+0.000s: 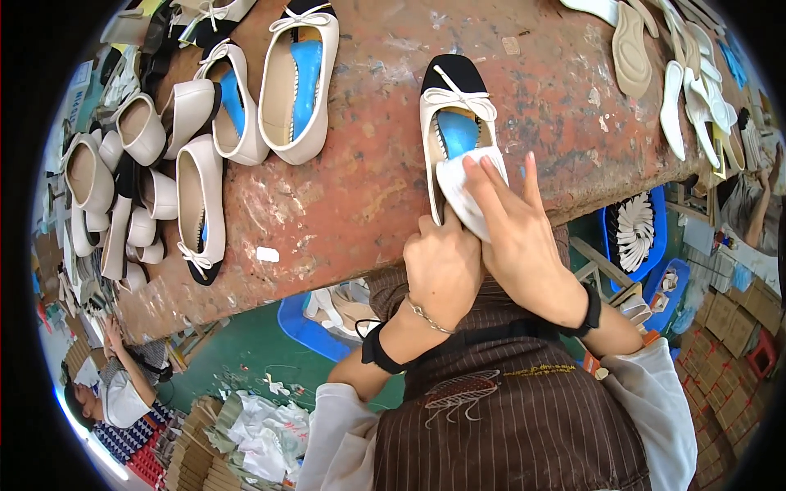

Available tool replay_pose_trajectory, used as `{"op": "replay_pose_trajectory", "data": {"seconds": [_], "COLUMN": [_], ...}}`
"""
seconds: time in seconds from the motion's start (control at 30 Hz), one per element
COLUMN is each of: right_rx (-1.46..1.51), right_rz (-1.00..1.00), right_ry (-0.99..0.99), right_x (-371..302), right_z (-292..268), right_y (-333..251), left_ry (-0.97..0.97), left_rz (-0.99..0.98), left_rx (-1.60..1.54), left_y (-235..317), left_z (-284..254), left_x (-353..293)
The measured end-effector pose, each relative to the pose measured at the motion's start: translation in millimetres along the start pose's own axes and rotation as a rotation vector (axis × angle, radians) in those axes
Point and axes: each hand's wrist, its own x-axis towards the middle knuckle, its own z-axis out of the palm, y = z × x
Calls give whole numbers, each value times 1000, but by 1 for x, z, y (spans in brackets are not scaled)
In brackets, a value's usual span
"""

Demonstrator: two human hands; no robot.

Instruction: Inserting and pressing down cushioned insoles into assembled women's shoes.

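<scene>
A cream ballet flat [425, 131] with a black toe cap and a bow lies toe-away on the table in front of me. Blue lining shows inside its front part. My left hand [442, 260] is closed at the shoe's heel end, its fingertips partly hidden. Over the shoe's opening, my right hand [528, 250] holds a white rounded pad [455, 190], which looks like an insole. Two fingers press on the pad's top while another stretches out to the right. The pad covers the rear of the shoe, so the inside there is hidden.
Similar cream flats [301, 90] crowd the table's left side, some stacked. Loose insoles [632, 53] lie at the far right. Blue bins [315, 335] stand below the table edge. A worn reddish tabletop [360, 192] carries a small white scrap [267, 254]. Another person [123, 397] sits at lower left.
</scene>
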Motion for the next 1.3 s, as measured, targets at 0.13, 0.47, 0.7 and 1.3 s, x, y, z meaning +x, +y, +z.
{"op": "replay_pose_trajectory", "data": {"seconds": [0.13, 0.47, 0.7, 1.3], "right_rx": [-111, -290, -229, -389], "right_rz": [-43, -49, 5, 7], "right_ry": [161, 58, -266, 427], "right_x": [32, 39, 36, 162], "right_z": [22, 18, 0, -81], "right_y": [16, 14, 1, 321], "left_ry": [63, 47, 149, 1014], "left_rz": [-4, -15, 17, -672], "left_rx": [-108, -211, -208, -265], "left_y": [0, -1, -4, -390], "left_z": [-2, -4, 3, -235], "left_x": [-2, -3, -4, -194]}}
